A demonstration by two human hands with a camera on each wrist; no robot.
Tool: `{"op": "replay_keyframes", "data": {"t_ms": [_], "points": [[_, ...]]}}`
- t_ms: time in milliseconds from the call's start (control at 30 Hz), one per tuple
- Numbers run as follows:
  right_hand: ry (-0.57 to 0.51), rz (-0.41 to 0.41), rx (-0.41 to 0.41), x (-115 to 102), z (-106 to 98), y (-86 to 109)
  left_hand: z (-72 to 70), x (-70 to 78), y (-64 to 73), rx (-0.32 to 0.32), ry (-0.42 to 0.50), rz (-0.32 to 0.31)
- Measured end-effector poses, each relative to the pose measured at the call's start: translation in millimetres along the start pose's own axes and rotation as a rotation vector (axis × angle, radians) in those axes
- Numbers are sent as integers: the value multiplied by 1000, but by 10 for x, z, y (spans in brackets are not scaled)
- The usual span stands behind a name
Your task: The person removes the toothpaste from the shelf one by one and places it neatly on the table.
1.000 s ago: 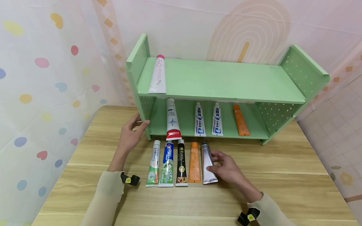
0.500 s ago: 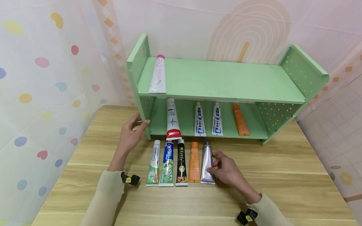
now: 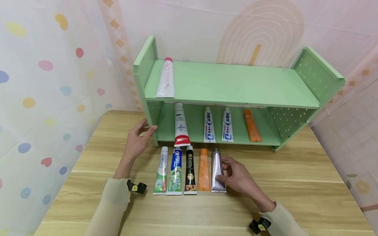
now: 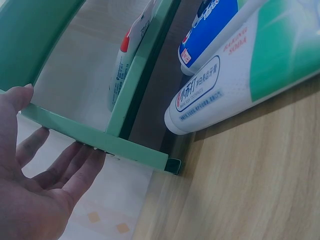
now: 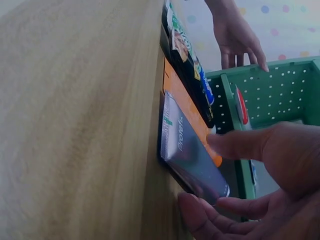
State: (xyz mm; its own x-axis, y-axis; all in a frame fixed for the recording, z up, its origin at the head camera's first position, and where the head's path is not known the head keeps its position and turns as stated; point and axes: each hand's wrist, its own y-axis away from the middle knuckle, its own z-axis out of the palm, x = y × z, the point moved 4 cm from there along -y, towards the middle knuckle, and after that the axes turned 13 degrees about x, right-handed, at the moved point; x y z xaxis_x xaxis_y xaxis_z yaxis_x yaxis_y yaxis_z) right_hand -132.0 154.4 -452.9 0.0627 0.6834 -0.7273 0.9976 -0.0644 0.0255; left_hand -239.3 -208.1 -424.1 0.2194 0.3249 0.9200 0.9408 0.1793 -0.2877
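Note:
At the green shelf's (image 3: 230, 85) left side, my left hand (image 3: 137, 139) grips the front edge of the side panel. In the left wrist view its thumb (image 4: 22, 96) lies on one face of the panel and the fingers on the other. My right hand (image 3: 237, 175) holds a silver metallic tube (image 3: 217, 172) lying on the table, with thumb on top and fingers along its right side. Left of that tube lie an orange tube (image 3: 203, 170), a black toothpaste tube (image 3: 190, 170), a blue and green toothpaste tube (image 3: 175, 172), and a white and green one (image 3: 160, 172).
A pink-capped white tube (image 3: 166, 78) lies on the upper shelf board. On the lower board are a Colgate tube (image 3: 180, 126), overhanging the front edge, two blue and white tubes (image 3: 209, 126) and an orange tube (image 3: 252, 126). The wooden table (image 3: 189, 216) extends beneath.
The silver tube has turned from slanted to nearly straight, in line with the row, under my right hand. My left hand has stayed on the shelf.

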Motion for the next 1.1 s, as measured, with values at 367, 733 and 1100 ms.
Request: {"op": "replay_keyframes", "data": {"t_ms": [367, 733, 1100], "points": [[-59, -167, 55, -169, -119, 23, 2, 0, -7, 1, 4, 8], [-74, -481, 219, -474, -381, -9, 9, -5, 1, 1, 0, 0], [-53, -686, 332, -869, -588, -40, 6, -4, 4, 4, -8, 5]]}}
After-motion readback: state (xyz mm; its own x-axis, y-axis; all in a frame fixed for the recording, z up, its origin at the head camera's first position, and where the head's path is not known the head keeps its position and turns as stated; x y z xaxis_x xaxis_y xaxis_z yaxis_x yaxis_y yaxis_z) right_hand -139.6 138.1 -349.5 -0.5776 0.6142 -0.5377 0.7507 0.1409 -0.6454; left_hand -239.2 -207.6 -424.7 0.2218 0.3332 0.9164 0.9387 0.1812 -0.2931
